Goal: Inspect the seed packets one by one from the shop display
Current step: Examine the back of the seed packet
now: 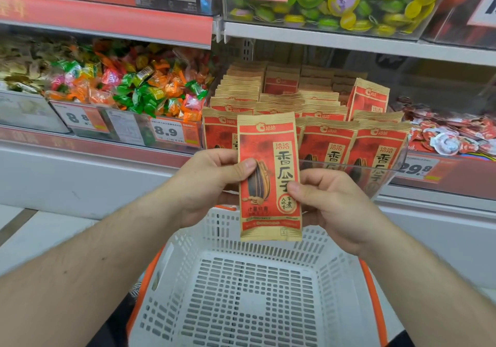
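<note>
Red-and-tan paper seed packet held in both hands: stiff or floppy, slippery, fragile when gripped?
The red-and-tan paper seed packet likely stays fairly stiff: it stands upright, pinched only at its side edges by the left hand and right hand. Its matte paper face probably grips well. Looks flat and slim, so probably light.

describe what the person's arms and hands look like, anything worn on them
Both forearms are bare with no sleeves in view. The left hand and the right hand carry no gloves, rings, watch or bands. Fingernails are short and unpainted.

A shop aisle: shelves (349,41) of candy bins (128,89), price tags (167,131), a white shopping basket (252,287).
</note>
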